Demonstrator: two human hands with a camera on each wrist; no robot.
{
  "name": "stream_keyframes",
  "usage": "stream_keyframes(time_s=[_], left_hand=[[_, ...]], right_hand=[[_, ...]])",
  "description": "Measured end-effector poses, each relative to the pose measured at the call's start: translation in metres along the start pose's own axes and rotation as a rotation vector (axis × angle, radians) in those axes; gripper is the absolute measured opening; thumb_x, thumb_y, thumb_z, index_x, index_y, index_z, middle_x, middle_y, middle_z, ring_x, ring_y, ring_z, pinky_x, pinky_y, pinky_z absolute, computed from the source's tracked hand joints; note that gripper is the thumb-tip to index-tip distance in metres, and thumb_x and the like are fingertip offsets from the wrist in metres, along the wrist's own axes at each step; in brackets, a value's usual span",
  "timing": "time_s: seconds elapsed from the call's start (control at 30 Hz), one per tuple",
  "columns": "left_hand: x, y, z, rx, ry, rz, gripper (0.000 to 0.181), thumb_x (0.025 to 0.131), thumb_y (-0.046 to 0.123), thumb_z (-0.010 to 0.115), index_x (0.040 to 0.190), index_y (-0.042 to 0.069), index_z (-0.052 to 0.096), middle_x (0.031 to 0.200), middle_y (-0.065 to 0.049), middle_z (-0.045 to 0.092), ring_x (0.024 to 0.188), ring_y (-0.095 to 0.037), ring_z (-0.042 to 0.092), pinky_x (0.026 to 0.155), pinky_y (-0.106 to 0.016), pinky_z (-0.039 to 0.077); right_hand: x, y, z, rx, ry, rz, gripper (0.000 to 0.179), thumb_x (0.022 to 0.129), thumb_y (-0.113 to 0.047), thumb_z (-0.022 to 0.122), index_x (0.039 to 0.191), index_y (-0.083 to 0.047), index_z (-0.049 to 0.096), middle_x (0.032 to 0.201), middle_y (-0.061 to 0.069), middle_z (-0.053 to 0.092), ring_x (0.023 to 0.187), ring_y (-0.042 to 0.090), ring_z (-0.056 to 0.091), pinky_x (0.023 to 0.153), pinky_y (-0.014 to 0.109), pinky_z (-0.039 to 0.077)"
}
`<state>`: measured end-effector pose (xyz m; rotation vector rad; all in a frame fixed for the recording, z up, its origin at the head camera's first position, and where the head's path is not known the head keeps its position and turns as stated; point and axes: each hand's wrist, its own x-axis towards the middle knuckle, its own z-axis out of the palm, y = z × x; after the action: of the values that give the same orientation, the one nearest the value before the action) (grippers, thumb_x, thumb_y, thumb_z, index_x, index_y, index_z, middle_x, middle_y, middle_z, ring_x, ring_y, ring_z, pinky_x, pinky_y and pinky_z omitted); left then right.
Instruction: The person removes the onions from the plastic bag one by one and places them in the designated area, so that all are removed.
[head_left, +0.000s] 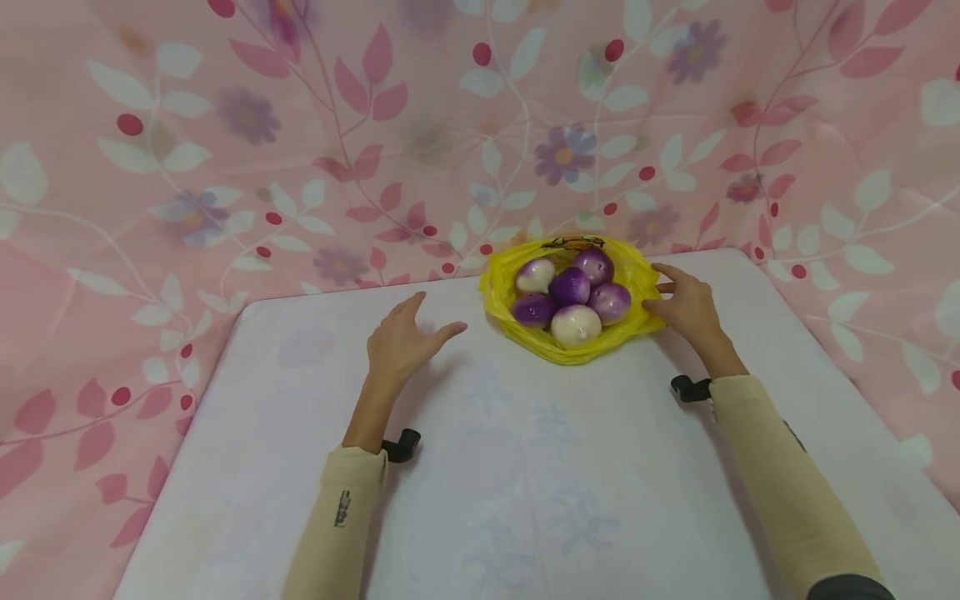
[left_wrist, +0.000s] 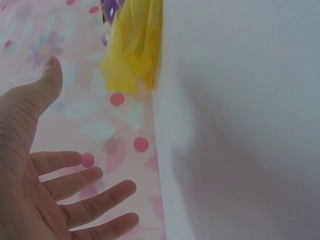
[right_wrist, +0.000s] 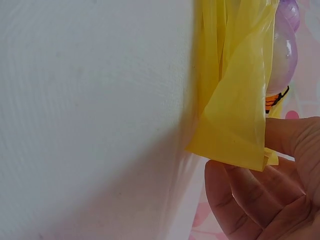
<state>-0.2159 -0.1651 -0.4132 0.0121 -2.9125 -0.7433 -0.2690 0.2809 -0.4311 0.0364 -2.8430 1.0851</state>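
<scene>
A yellow plastic bag (head_left: pixel 573 354) lies opened out at the far side of the table, with its rim spread. In it sit several glossy, round, purple-and-white vegetables (head_left: pixel 576 325), like turnips or onions. My right hand (head_left: pixel 686 308) is at the bag's right edge, its thumb overlapping the yellow film. In the right wrist view, a hanging corner of the bag (right_wrist: pixel 230 135) lies by the thumb and the loosely bent fingers (right_wrist: pixel 222 195), which stay apart. Left of the bag, my left hand (head_left: pixel 401 337) hovers with thumb and fingers spread, holding nothing.
A white cloth with faint prints covers the table (head_left: pixel 480 467). Just behind its far edge hangs a pink floral curtain (head_left: pixel 420 133), which also runs along both sides. Dark wrist cameras (head_left: pixel 401 446) are worn on both arms.
</scene>
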Motion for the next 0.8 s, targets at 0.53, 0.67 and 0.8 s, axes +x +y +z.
stream_keyframes(time_s=[0.53, 0.67, 0.8], left_hand=[[0.009, 0.056, 0.032, -0.143, 0.086, 0.027, 0.08, 0.075, 0.071, 0.069, 0.128, 0.011, 0.064, 0.115, -0.008, 0.07, 0.1, -0.029, 0.065, 0.08, -0.046, 0.052], [0.009, 0.068, 0.038, -0.156, 0.086, 0.045, 0.079, 0.075, 0.071, 0.07, 0.125, 0.01, 0.066, 0.11, -0.008, 0.071, 0.093, -0.027, 0.066, 0.074, -0.042, 0.054], [0.009, 0.079, 0.045, -0.191, 0.071, 0.04, 0.077, 0.074, 0.07, 0.071, 0.124, 0.012, 0.067, 0.108, -0.005, 0.071, 0.092, -0.024, 0.064, 0.073, -0.038, 0.053]], right_hand=[[0.0, 0.003, 0.001, 0.009, 0.02, -0.004, 0.066, 0.088, -0.017, 0.072, 0.147, -0.008, 0.045, 0.119, 0.028, 0.064, 0.103, 0.045, 0.062, 0.067, 0.036, 0.059], [0.0, 0.004, 0.001, 0.003, 0.024, -0.006, 0.066, 0.088, -0.017, 0.072, 0.147, -0.008, 0.045, 0.119, 0.028, 0.064, 0.104, 0.045, 0.062, 0.068, 0.038, 0.059], [0.0, 0.005, 0.002, -0.001, 0.024, -0.008, 0.066, 0.088, -0.017, 0.072, 0.147, -0.008, 0.045, 0.118, 0.028, 0.064, 0.105, 0.046, 0.061, 0.069, 0.039, 0.059]])
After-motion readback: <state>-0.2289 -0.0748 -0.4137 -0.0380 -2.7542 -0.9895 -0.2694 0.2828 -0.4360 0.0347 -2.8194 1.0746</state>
